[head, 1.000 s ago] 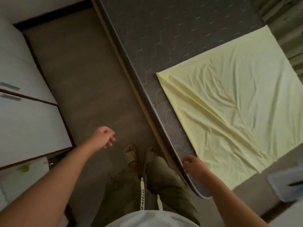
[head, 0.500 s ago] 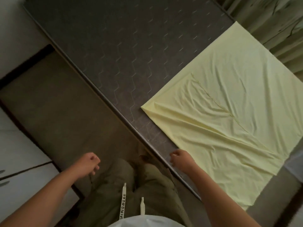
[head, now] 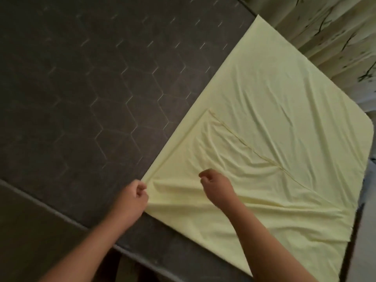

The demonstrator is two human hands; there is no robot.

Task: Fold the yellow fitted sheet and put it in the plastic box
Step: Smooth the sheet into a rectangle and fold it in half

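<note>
Your sheet [head: 264,139] is thin yellow cloth — matt, soft, finely wrinkled, with a stitched seam line. Under it the mattress [head: 91,88] is dark grey quilted fabric, matt, its hexagon stitching faintly shiny. Far edge, the curtain [head: 325,33] — pale pleated cloth, printed, dull.

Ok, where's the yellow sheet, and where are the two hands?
yellow sheet [head: 284,129], head view, on its middle part.
left hand [head: 133,197], head view, on the back of the hand.
right hand [head: 216,186], head view, on the back of the hand.
</note>
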